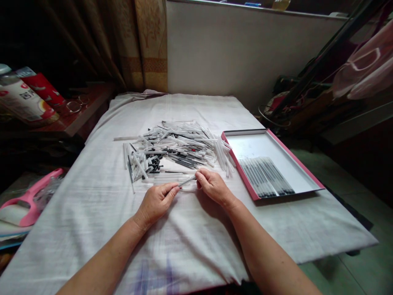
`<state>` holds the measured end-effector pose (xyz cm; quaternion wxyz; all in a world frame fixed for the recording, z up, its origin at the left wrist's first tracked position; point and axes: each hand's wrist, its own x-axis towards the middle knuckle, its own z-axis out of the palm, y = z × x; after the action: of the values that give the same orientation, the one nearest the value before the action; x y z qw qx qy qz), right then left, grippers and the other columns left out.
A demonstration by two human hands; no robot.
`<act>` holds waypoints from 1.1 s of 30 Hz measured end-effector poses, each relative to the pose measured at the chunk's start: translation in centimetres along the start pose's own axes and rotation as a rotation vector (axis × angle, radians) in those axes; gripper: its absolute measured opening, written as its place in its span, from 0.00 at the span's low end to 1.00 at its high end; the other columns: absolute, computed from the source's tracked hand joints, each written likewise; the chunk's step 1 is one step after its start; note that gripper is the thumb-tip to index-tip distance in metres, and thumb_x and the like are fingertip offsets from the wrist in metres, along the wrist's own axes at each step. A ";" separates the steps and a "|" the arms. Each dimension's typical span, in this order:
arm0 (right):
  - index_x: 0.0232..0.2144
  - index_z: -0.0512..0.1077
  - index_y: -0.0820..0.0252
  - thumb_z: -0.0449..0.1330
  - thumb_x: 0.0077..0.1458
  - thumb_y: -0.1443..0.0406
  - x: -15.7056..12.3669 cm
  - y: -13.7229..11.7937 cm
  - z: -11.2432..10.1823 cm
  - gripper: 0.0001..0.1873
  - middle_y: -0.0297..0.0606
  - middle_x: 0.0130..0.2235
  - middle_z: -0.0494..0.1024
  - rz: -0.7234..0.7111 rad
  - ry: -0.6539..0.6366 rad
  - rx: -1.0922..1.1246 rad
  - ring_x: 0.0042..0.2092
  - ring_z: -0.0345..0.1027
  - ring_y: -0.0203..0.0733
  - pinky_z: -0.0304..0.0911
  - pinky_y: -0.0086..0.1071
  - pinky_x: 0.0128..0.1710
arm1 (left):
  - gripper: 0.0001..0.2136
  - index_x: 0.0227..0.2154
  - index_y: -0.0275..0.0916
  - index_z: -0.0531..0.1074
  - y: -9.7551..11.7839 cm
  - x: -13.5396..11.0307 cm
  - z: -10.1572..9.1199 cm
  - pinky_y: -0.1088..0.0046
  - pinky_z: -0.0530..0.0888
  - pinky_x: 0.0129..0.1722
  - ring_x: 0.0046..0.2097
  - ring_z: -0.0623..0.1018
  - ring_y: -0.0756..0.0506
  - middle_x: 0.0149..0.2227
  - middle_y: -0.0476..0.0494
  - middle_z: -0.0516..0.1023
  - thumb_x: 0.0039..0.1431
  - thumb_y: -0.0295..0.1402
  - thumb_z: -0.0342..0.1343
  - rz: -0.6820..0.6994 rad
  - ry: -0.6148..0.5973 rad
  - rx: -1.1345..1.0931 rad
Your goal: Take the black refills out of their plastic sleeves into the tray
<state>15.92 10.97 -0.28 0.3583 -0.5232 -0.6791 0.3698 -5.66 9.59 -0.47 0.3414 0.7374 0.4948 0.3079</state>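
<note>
A slim pen (pixel 186 181) with a dark core spans the gap between my two hands, just above the cloth. My left hand (pixel 161 199) pinches its near left end, and my right hand (pixel 211 186) pinches the other end; the fingers hide both tips. Right behind the hands lies a loose heap of clear pen barrels (pixel 187 137), with dark refills (pixel 187 159) and small black pen parts (pixel 155 164) among them. To the right, a shallow pink-edged box lid (pixel 245 180) holds a row of pens (pixel 265 176) with dark cores.
A white cloth (pixel 101 196) covers the table. At the left are a pink-handled tool (pixel 29 196) and a side table (pixel 82 121) with a large jar (pixel 26 98) and glasses (pixel 76 104). A wall (pixel 215 53) and curtain (pixel 150 45) stand behind.
</note>
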 end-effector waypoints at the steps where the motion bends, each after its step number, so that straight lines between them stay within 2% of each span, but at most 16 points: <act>1: 0.21 0.62 0.55 0.50 0.62 0.53 0.0 0.1 0.1 0.20 0.30 0.21 0.67 -0.005 0.001 -0.003 0.26 0.61 0.36 0.56 0.30 0.30 | 0.15 0.38 0.39 0.81 -0.1 0.0 0.1 0.65 0.77 0.44 0.39 0.83 0.40 0.39 0.42 0.84 0.59 0.41 0.52 -0.002 0.002 -0.002; 6: 0.24 0.60 0.54 0.49 0.63 0.54 -0.3 0.4 0.7 0.18 0.29 0.21 0.65 -0.032 -0.030 0.048 0.25 0.58 0.36 0.55 0.30 0.29 | 0.15 0.37 0.39 0.81 -0.4 0.0 0.2 0.67 0.77 0.43 0.39 0.83 0.41 0.38 0.42 0.84 0.59 0.40 0.52 -0.016 -0.005 -0.020; 15: 0.23 0.60 0.54 0.48 0.63 0.50 -0.1 0.7 1.0 0.21 0.29 0.19 0.66 -0.006 -0.030 0.101 0.23 0.58 0.35 0.56 0.30 0.27 | 0.16 0.34 0.38 0.81 -0.3 0.3 0.2 0.70 0.76 0.41 0.38 0.82 0.42 0.35 0.43 0.84 0.60 0.41 0.51 -0.052 -0.025 -0.043; 20: 0.29 0.62 0.55 0.53 0.57 0.45 0.2 0.2 1.9 0.21 0.28 0.22 0.71 0.084 0.037 0.383 0.20 0.59 0.33 0.54 0.27 0.21 | 0.15 0.35 0.38 0.79 0.4 0.5 0.5 0.73 0.73 0.38 0.36 0.80 0.45 0.34 0.45 0.83 0.62 0.40 0.50 -0.001 -0.041 -0.064; 22: 0.32 0.63 0.55 0.58 0.52 0.44 0.3 -0.4 2.3 0.22 0.31 0.27 0.75 0.112 0.063 0.529 0.23 0.64 0.33 0.54 0.26 0.19 | 0.15 0.37 0.37 0.78 0.6 0.5 0.6 0.74 0.73 0.38 0.36 0.79 0.46 0.33 0.46 0.82 0.62 0.40 0.49 0.027 -0.053 -0.094; 25: 0.32 0.64 0.56 0.64 0.45 0.46 0.4 -1.3 2.3 0.23 0.35 0.32 0.78 0.150 0.101 0.670 0.27 0.70 0.35 0.57 0.25 0.20 | 0.15 0.40 0.36 0.77 0.5 0.4 0.6 0.75 0.72 0.35 0.34 0.78 0.47 0.33 0.45 0.81 0.61 0.40 0.51 0.018 -0.036 -0.143; 27: 0.32 0.65 0.56 0.65 0.43 0.46 0.6 -1.7 1.8 0.24 0.35 0.31 0.78 0.158 0.197 0.702 0.26 0.69 0.35 0.57 0.25 0.20 | 0.17 0.43 0.36 0.76 0.4 0.3 0.6 0.76 0.72 0.29 0.29 0.75 0.49 0.32 0.45 0.79 0.59 0.42 0.54 -0.022 -0.019 -0.199; 29: 0.35 0.67 0.56 0.65 0.43 0.44 0.9 -1.7 0.3 0.26 0.33 0.28 0.76 0.134 0.346 0.688 0.23 0.65 0.33 0.54 0.25 0.19 | 0.20 0.47 0.35 0.74 0.2 0.3 0.5 0.78 0.69 0.23 0.23 0.71 0.52 0.30 0.47 0.77 0.57 0.44 0.55 -0.070 -0.021 -0.271; 31: 0.40 0.68 0.57 0.62 0.45 0.43 1.1 -1.2 -2.1 0.29 0.30 0.25 0.73 0.084 0.482 0.619 0.21 0.60 0.31 0.52 0.25 0.18 | 0.22 0.48 0.35 0.73 0.1 0.2 0.4 0.79 0.67 0.20 0.20 0.68 0.53 0.28 0.49 0.74 0.56 0.45 0.56 -0.103 -0.035 -0.323; 33: 0.45 0.68 0.59 0.61 0.47 0.42 1.2 -0.4 -5.5 0.32 0.28 0.23 0.70 0.030 0.581 0.480 0.21 0.59 0.32 0.53 0.27 0.19 | 0.23 0.47 0.34 0.74 0.0 0.2 0.4 0.79 0.67 0.19 0.20 0.68 0.53 0.27 0.49 0.73 0.55 0.47 0.57 -0.112 -0.037 -0.337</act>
<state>20.34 12.81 2.79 0.6430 -0.5171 -0.4354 0.3599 -5.31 9.66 -0.65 0.4860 0.6467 0.4699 0.3534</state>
